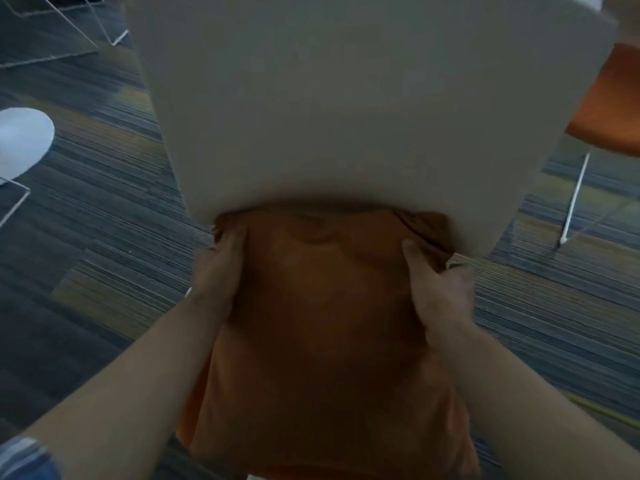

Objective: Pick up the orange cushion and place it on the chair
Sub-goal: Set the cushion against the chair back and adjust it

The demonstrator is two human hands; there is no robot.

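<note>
The orange cushion (325, 327) fills the lower middle of the head view, held between both hands. My left hand (216, 278) grips its left edge and my right hand (438, 289) grips its right edge, thumbs on top. The cushion's far end is tucked under the lower edge of a large pale grey chair back (363, 109) that rises in front of me. The chair's seat is hidden beneath the cushion and the back.
A second chair with an orange seat (609, 112) and thin white legs stands at the right. A white round seat (20, 140) sits at the left, and white wire chair legs (69, 32) at the top left. Striped carpet (104, 237) lies all around.
</note>
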